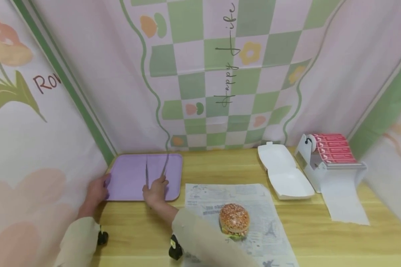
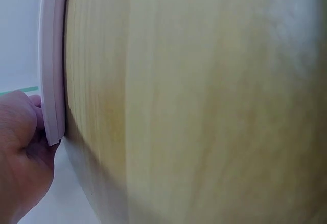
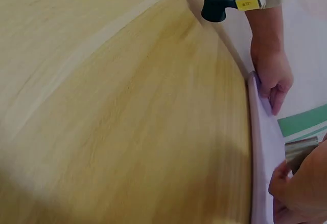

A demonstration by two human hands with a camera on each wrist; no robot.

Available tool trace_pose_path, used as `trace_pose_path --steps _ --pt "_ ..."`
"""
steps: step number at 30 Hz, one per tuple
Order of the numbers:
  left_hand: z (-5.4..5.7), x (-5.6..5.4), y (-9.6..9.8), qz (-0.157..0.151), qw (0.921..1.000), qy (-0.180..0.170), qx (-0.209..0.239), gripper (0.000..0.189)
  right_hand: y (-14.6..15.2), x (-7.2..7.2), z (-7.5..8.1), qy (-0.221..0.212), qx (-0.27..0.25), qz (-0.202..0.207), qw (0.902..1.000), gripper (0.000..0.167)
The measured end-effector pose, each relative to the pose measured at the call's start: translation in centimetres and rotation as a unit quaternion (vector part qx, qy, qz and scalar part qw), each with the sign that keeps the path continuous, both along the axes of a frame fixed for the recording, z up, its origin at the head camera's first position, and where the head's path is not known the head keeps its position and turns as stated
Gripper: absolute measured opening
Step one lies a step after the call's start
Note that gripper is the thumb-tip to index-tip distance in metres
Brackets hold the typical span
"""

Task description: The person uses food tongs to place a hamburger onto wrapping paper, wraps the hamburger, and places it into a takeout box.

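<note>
From my remote post, I read "Happy Life" in sideways script up the checked backdrop and "Ro" plus a cut-off letter on the left-hand curtain, while print on the paper sheet is blurred.

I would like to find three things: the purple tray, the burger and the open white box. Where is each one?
Purple tray (image 1: 130, 176), head view: bare left part of its surface.
Burger (image 1: 234, 218), head view: top of the seeded bun.
White box (image 1: 290, 181), head view: inside of its nearer half.

Food-packing counter: burger, takeaway box
</note>
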State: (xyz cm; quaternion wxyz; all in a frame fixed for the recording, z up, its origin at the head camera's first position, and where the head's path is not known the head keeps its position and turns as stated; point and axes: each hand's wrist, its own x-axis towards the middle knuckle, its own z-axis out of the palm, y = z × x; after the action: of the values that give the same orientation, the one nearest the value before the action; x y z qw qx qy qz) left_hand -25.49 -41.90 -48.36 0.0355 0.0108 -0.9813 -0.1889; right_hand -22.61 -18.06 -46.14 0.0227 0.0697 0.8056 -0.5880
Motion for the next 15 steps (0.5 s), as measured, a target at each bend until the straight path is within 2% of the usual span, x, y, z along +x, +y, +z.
trace_pose_path --steps 3,9,15 --pt "-0.1 0.0 -0.1 0.000 1.0000 0.008 0.000 0.068 -0.6 -0.5 -0.7 0.009 -0.001 -0.029 0.9995 0.080" --pt "-0.7 -0.3 -0.5 0.000 0.9996 0.029 -0.007 0.070 -1.4 -1.3 -1.8 0.024 0.046 -0.082 0.9953 0.076" --pt "-1.1 0.0 -0.3 0.000 0.9998 0.019 -0.002 0.070 -1.9 -1.3 -2.3 0.030 0.083 -0.125 0.9883 0.077"
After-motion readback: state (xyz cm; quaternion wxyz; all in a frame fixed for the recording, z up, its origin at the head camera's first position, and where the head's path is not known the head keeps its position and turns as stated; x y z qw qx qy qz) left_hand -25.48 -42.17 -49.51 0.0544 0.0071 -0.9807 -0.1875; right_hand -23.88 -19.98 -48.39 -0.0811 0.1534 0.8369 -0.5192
